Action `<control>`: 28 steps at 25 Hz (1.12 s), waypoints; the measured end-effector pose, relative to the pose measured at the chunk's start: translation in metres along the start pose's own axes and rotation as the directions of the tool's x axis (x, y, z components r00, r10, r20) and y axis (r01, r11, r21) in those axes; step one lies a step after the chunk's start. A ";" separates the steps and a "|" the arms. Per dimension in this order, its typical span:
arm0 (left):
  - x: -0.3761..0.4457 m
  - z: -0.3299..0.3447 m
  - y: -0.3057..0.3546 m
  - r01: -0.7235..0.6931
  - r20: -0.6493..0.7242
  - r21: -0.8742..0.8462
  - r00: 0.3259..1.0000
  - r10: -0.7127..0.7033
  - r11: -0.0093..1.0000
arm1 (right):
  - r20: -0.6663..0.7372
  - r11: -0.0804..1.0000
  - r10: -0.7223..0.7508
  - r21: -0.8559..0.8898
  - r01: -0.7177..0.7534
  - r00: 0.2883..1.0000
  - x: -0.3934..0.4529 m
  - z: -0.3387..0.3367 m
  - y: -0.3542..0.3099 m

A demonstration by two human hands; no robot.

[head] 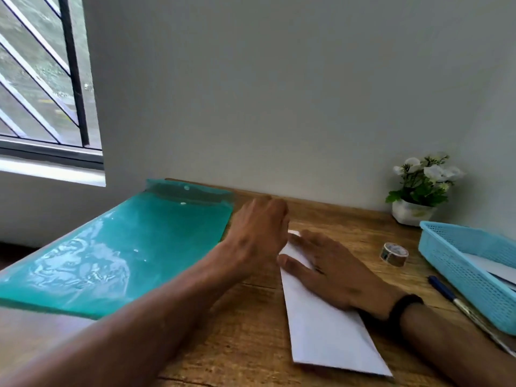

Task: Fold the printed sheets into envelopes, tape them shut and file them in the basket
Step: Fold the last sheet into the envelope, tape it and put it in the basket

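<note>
A folded white sheet (329,331) lies lengthwise on the wooden table (251,344). My right hand (335,275) rests flat on its far half, fingers spread and pressing down. My left hand (257,233) hovers at the sheet's far left corner, beside the edge of a green plastic folder (117,247); its fingers are blurred and loosely curled, with nothing seen in them. A roll of tape (394,254) stands to the right of my hands. The blue basket (458,263) at the right edge holds white paper (494,265).
A blue pen (446,291) lies between the sheet and the basket. A small white pot of flowers (418,191) stands at the back right against the wall. The window is at the far left, beyond the table's left edge.
</note>
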State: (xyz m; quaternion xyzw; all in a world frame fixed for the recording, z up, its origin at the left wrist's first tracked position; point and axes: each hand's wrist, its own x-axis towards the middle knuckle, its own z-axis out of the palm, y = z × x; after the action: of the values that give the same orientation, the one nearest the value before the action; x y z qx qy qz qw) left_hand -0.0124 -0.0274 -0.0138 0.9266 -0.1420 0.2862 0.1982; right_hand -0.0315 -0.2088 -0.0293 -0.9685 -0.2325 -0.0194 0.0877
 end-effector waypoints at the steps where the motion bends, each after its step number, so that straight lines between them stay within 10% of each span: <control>1: -0.001 0.004 0.000 -0.053 0.032 -0.020 0.998 0.054 0.998 | -0.004 1.000 0.008 -0.026 -0.008 1.000 0.014 0.002 0.004; 8: -0.016 0.030 0.014 0.100 0.479 -0.001 0.874 -0.087 0.995 | 0.108 0.978 0.117 -0.186 -0.096 0.987 0.103 0.003 0.033; 11: -0.018 0.023 0.017 0.052 0.592 0.175 0.793 -0.147 0.983 | -0.133 0.986 0.134 0.117 -0.118 0.982 0.075 -0.018 0.032; 14: -0.016 0.023 0.021 0.045 0.611 0.218 0.773 -0.172 0.975 | -0.337 0.969 0.244 0.064 -0.237 0.909 0.029 -0.049 0.057; 19: -0.019 0.019 0.030 0.106 0.443 0.073 0.888 -0.128 0.992 | -0.152 0.906 0.418 -0.003 -0.424 0.896 -0.026 -0.057 0.090; 23: -0.018 0.008 0.040 -0.096 0.073 -0.223 0.991 0.114 0.970 | -0.286 0.870 0.297 0.474 -0.135 0.911 -0.023 -0.053 0.073; 28: -0.027 0.015 0.043 -0.164 0.007 -0.329 0.984 0.176 0.930 | -0.336 0.614 0.257 0.781 0.115 0.906 -0.029 -0.039 0.036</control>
State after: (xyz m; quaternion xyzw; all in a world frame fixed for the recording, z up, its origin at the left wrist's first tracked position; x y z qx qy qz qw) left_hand -0.0427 -0.0684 -0.0289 0.8703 -0.2708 0.2578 0.3207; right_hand -0.0406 -0.2598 0.0014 -0.8123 -0.1533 -0.1179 0.5502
